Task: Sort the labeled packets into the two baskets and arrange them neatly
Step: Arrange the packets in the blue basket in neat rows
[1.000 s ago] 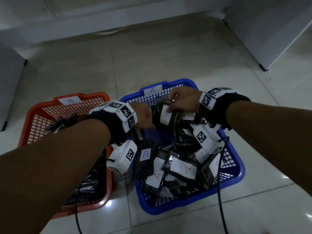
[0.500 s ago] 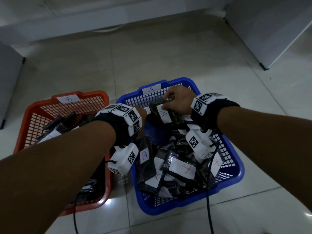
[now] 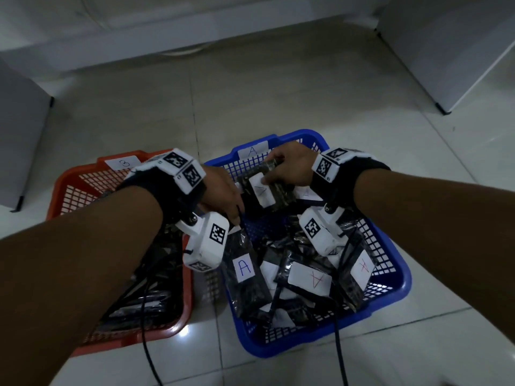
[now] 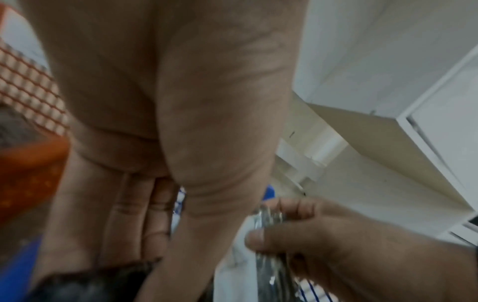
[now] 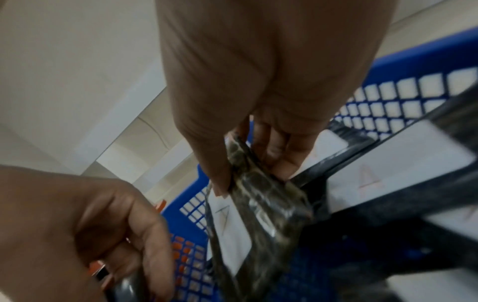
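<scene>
A-labeled packets (image 3: 266,192) are the job right now: my right hand (image 3: 289,169) pinches a small stack of them by the top edge, thumb on the white label side, fingers behind, held upright at the far end of the blue basket (image 3: 390,299), just in front of its "A" tag (image 3: 252,150). My left hand (image 3: 223,193) is just beside that stack, down inside the same basket; in the right wrist view its fingers curl round the top of something dark, which looks like the blue-A packet (image 3: 245,274) leaning against the near-left wall, but I can't tell for sure. My read: sorting is mostly done, I'm on the tidy-up step, standing packets in a row along the far wall. Next move calls for seating the held stack flat against that wall, label facing me, then feeding the next packet in behind it without letting the row tip. The film looks slick and floppy, so I'd expect slumping once I let go. Contents of the blue basket: the held stack, the blue-A packet, a red-A packet (image 3: 310,278) lying flat mid-basket, another red-A one (image 3: 362,267) tilted on the right wall, more jumbled beneath. The orange basket (image 3: 64,188), tagged "B" (image 3: 122,163), touches the blue one on my left and holds dark packets, mostly hidden by my forearm.
</scene>
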A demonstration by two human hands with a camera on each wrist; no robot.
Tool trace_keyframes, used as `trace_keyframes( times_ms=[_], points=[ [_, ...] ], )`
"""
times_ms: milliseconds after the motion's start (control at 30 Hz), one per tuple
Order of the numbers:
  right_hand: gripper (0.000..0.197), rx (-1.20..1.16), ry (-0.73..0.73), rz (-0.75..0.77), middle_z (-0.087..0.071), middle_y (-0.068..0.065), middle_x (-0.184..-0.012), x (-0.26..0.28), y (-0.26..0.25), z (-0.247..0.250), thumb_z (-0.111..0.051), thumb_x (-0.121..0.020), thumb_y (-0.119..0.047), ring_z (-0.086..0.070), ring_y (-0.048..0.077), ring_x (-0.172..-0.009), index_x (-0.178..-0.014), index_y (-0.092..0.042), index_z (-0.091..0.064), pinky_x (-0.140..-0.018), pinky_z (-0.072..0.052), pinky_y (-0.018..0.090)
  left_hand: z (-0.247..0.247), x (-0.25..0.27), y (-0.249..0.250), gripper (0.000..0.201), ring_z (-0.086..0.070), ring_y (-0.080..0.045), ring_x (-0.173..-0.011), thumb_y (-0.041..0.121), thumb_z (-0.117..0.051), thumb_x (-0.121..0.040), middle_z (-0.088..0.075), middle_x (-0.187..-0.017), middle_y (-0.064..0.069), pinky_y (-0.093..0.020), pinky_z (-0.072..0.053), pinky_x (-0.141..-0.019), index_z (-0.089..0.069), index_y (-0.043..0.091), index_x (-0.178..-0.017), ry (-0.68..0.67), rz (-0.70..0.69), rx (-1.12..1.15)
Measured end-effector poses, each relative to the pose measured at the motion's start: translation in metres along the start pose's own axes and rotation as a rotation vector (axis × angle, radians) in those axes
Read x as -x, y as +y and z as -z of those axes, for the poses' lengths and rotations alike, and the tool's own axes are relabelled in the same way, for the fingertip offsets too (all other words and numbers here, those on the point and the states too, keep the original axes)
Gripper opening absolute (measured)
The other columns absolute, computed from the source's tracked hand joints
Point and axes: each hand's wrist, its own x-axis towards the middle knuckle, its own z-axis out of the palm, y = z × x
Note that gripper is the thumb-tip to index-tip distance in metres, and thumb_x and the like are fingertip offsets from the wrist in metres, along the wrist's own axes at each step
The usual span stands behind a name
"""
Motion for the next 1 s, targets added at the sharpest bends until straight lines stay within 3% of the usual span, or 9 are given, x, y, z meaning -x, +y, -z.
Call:
trace_keyframes(
  times_ms=[67,133,233,400,533,667,767,867,1000],
  points=[
    [0.038,-0.004,-0.058,-0.017,-0.067,0.003,-0.092,-0.001,-0.006,-0.008,-0.08,-0.078,-0.026,-0.067,0.025,-0.087,-0.11,-0.01,-0.069,-0.076,-0.058,0.036,0.006,0.007,-0.009,0.02,-0.069,-0.011,-0.081,0.021,-0.084,-0.071,-0.073,-0.075,0.011,-0.025,-0.058,-0.076,-0.077,0.026,-0.089,0.044,0.001,0.073],
    [0.024,0.028,-0.141,-0.038,-0.069,0.008,-0.093,-0.002,-0.009,-0.018,-0.077,-0.082,-0.02,-0.069,0.031,-0.088,-0.102,-0.01,-0.071,-0.076,-0.06,0.041,0.008,0.01,-0.017,0.02,-0.071,-0.015,-0.081,0.015,-0.084,-0.07,-0.075,-0.08,0.004,-0.024,-0.058,-0.07,-0.078,0.023,-0.088,0.102,-0.014,0.178],
    [0.025,0.05,-0.201,-0.058,-0.069,0.007,-0.1,-0.004,-0.01,-0.034,-0.073,-0.085,-0.014,-0.069,0.028,-0.09,-0.109,-0.014,-0.07,-0.077,-0.06,0.041,0.009,0.014,-0.021,0.02,-0.07,-0.013,-0.082,0.01,-0.081,-0.073,-0.076,-0.086,0.002,-0.017,-0.054,-0.059,-0.078,0.022,-0.09,0.166,-0.041,0.295],
    [0.018,0.145,-0.178,0.005,-0.073,0.008,-0.101,-0.007,-0.002,-0.045,-0.068,-0.086,-0.017,-0.069,0.028,-0.087,-0.103,-0.018,-0.073,-0.078,-0.06,0.041,0.007,0.01,-0.03,0.022,-0.071,-0.016,-0.09,0.01,-0.08,-0.073,-0.076,-0.09,0.002,-0.029,-0.058,-0.08,-0.077,0.023,-0.089,0.118,-0.022,0.32],
    [0.032,0.405,-0.127,0.078,-0.07,0.005,-0.111,-0.006,-0.007,-0.039,-0.074,-0.082,-0.025,-0.065,0.025,-0.099,-0.113,-0.015,-0.072,-0.086,-0.053,0.032,0.007,0.009,-0.033,0.019,-0.072,-0.019,-0.088,0.009,-0.081,-0.071,-0.076,-0.089,-0.001,-0.034,-0.058,-0.083,-0.077,0.02,-0.086,0.132,-0.029,0.348],
    [0.046,0.439,-0.124,0.03,-0.069,0.001,-0.109,-0.005,-0.004,-0.039,-0.083,-0.069,-0.034,-0.064,0.023,-0.096,-0.111,-0.021,-0.07,-0.085,-0.055,0.035,0.007,0.006,-0.029,0.018,-0.07,-0.022,-0.092,0.011,-0.083,-0.069,-0.075,-0.089,-0.003,-0.039,-0.058,-0.085,-0.078,0.023,-0.081,0.196,-0.035,0.32],
    [0.053,0.395,-0.119,0.018,-0.064,0.003,-0.116,-0.002,-0.002,-0.041,-0.084,-0.069,-0.027,-0.062,0.023,-0.104,-0.118,-0.018,-0.065,-0.084,-0.053,0.031,0.007,0.007,-0.026,0.019,-0.07,-0.022,-0.094,0.012,-0.084,-0.068,-0.075,-0.089,-0.001,-0.04,-0.058,-0.085,-0.078,0.024,-0.08,0.184,-0.037,0.293],
    [0.039,0.371,-0.132,0.056,-0.067,0.003,-0.116,-0.001,-0.001,-0.034,-0.072,-0.081,-0.017,-0.064,0.023,-0.102,-0.119,-0.02,-0.067,-0.086,-0.054,0.031,0.007,0.008,-0.024,0.018,-0.07,-0.019,-0.089,0.01,-0.083,-0.07,-0.075,-0.085,0.001,-0.035,-0.057,-0.086,-0.077,0.022,-0.081,0.188,-0.043,0.296],
    [0.022,0.187,-0.046,0.082,-0.073,0.004,-0.098,0.004,-0.003,-0.015,-0.057,-0.09,-0.012,-0.07,0.02,-0.085,-0.104,-0.018,-0.073,-0.078,-0.06,0.037,0.005,0.005,-0.02,0.015,-0.072,-0.022,-0.088,0.004,-0.08,-0.072,-0.075,-0.088,-0.005,-0.029,-0.059,-0.08,-0.075,0.014,-0.083,0.275,-0.059,0.507]
  ],
)
